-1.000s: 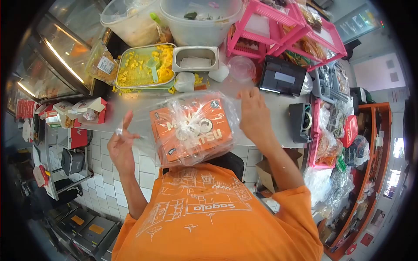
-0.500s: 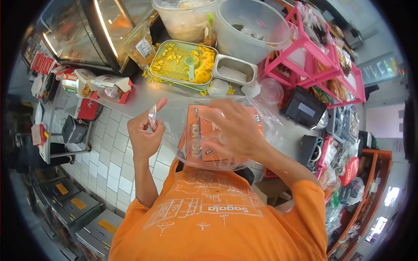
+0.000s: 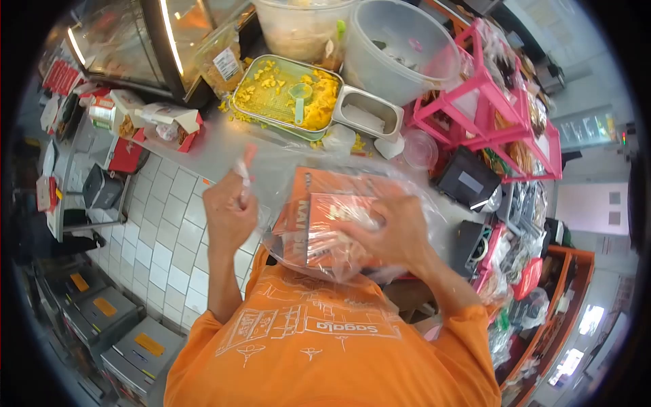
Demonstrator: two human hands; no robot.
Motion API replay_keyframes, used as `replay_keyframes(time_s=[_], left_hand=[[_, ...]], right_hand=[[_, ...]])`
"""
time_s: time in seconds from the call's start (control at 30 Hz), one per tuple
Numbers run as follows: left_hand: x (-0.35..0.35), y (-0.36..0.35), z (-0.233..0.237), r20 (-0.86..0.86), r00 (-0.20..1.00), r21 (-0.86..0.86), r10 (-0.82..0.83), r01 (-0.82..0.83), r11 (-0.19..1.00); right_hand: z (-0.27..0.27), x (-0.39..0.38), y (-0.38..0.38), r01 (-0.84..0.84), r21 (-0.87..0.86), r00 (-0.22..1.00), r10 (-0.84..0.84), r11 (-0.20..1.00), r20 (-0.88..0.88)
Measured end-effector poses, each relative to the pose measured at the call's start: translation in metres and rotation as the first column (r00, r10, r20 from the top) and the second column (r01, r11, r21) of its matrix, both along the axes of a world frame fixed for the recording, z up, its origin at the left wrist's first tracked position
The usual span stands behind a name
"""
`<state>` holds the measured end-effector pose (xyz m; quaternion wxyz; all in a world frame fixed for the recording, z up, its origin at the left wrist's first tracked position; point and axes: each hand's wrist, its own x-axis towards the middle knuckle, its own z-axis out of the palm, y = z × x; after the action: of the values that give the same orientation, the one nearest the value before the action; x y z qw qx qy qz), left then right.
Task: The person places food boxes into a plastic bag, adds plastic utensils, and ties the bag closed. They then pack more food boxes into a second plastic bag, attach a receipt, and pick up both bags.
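A steel surface (image 3: 217,152) runs across the far side, and white tiles (image 3: 169,237) cover the wall beneath it. Far left, a glass display case (image 3: 129,47) glows under a bright light strip (image 3: 171,37). Pink racks (image 3: 488,102) stand far right, and orange shelving (image 3: 566,298) lines the right edge, with bright panes (image 3: 590,319) behind it. Grey steel cabinets (image 3: 108,312) sit low on the near left.

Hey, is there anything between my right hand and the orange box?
Yes. The clear bag wraps the box, so its film lies between your right hand and the cardboard; the hand grips the box through it. Your left hand pinches a twisted end of the same bag.
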<state>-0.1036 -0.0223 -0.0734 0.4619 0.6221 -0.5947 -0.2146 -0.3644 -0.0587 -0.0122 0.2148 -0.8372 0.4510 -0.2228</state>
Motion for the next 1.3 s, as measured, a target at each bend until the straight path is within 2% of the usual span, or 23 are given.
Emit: replay_keyframes(time_s=[0.07,0.1,0.17,0.23,0.27,0.3,0.33,0.43,0.5,0.57,0.63,0.77,0.83,0.9,0.97,1.03,1.07,1.1,1.13,1.17,1.2,1.27,1.3], left_hand=[[0.008,0.012,0.005,0.123,0.988,0.087,0.089,-0.100,0.991],[0.008,0.017,0.016,0.134,0.984,-0.071,0.122,-0.113,0.991],[0.000,0.016,0.040,0.146,0.979,-0.245,0.142,-0.104,0.964],[-0.032,0.019,0.058,-0.270,0.949,-0.394,-0.164,0.047,0.918],[-0.037,0.015,0.064,-0.273,0.947,-0.404,-0.171,0.049,0.913],[-0.042,0.007,0.069,-0.095,0.953,-0.317,-0.286,0.243,0.917],[-0.045,0.000,0.071,0.073,0.909,-0.189,-0.410,0.416,0.890],[-0.030,-0.004,0.069,0.018,0.923,-0.139,-0.384,0.382,0.914],[-0.017,-0.003,0.056,-0.081,0.949,-0.172,-0.305,0.289,0.942],[-0.014,-0.006,0.054,-0.197,0.955,-0.195,-0.222,0.184,0.963],[-0.020,-0.006,0.057,-0.311,0.950,-0.090,0.018,-0.048,0.995],[-0.040,-0.002,0.072,-0.327,0.911,-0.286,-0.251,0.158,0.945],[-0.051,-0.006,0.072,-0.368,0.864,-0.271,-0.344,0.255,0.928],[-0.060,-0.014,0.070,-0.400,0.811,-0.257,-0.427,0.348,0.902],[-0.069,-0.018,0.067,-0.830,0.481,-0.070,-0.284,0.416,0.907],[-0.082,-0.008,0.074,-0.858,0.426,-0.122,-0.288,0.374,0.919],[-0.085,-0.002,0.079,-0.885,0.369,-0.165,-0.284,0.321,0.932],[-0.085,0.008,0.087,-0.883,0.368,-0.170,-0.291,0.328,0.929],[-0.082,0.020,0.096,-0.774,0.511,-0.219,-0.373,0.336,0.916],[-0.080,0.027,0.100,-0.640,0.635,-0.262,-0.433,0.350,0.899],[-0.072,0.031,0.096,-0.645,0.630,-0.262,-0.432,0.349,0.900],[-0.050,0.026,0.089,-0.506,0.755,0.041,-0.418,0.505,0.862],[-0.045,0.024,0.099,-0.492,0.751,0.037,-0.441,0.524,0.851]], right_hand=[[0.029,-0.003,0.011,0.108,0.065,0.994,-0.106,0.992,-0.026],[0.026,-0.006,0.013,0.099,0.081,0.995,-0.097,0.992,-0.027],[0.012,-0.013,0.015,0.123,-0.178,0.990,-0.134,0.976,-0.050],[-0.012,-0.028,0.005,0.193,-0.019,0.975,-0.194,0.981,-0.104],[-0.023,-0.033,-0.002,0.191,0.036,0.980,-0.189,0.981,-0.057],[-0.035,-0.039,-0.007,0.186,0.087,0.982,-0.187,0.979,-0.007],[-0.049,-0.042,-0.009,0.078,-0.040,0.996,-0.080,0.996,-0.046],[-0.038,-0.039,-0.016,-0.091,-0.089,0.994,0.085,0.992,-0.074],[-0.005,-0.052,-0.005,-0.004,-0.122,0.998,0.012,0.993,0.067],[0.013,-0.107,0.009,-0.262,-0.074,0.911,0.221,0.962,-0.348],[0.046,-0.149,0.020,-0.196,0.238,0.639,0.308,0.951,-0.705],[0.110,-0.144,0.040,-0.418,-0.055,0.608,0.234,0.907,-0.758],[0.117,-0.126,0.036,-0.465,-0.410,0.813,0.196,0.785,-0.548],[0.098,-0.143,0.015,-0.310,-0.441,0.904,0.117,0.843,-0.412],[0.081,-0.161,-0.001,-0.233,-0.423,0.926,0.066,0.876,-0.372],[0.070,-0.173,-0.006,0.134,-0.019,0.962,-0.135,0.991,-0.239],[0.071,-0.175,0.003,0.244,0.333,0.966,-0.259,0.911,0.003],[0.061,-0.167,0.013,0.249,0.328,0.964,-0.266,0.911,0.006],[0.044,-0.161,0.024,0.048,0.474,0.812,-0.310,0.879,0.494],[0.034,-0.150,0.035,-0.203,0.491,0.428,-0.374,0.847,0.823],[0.046,-0.133,0.047,-0.294,0.514,0.238,-0.459,0.806,0.856],[0.063,-0.141,0.047,-0.254,0.471,0.259,-0.410,0.845,0.875],[0.071,-0.140,0.052,-0.211,0.434,0.261,-0.377,0.876,0.889]])
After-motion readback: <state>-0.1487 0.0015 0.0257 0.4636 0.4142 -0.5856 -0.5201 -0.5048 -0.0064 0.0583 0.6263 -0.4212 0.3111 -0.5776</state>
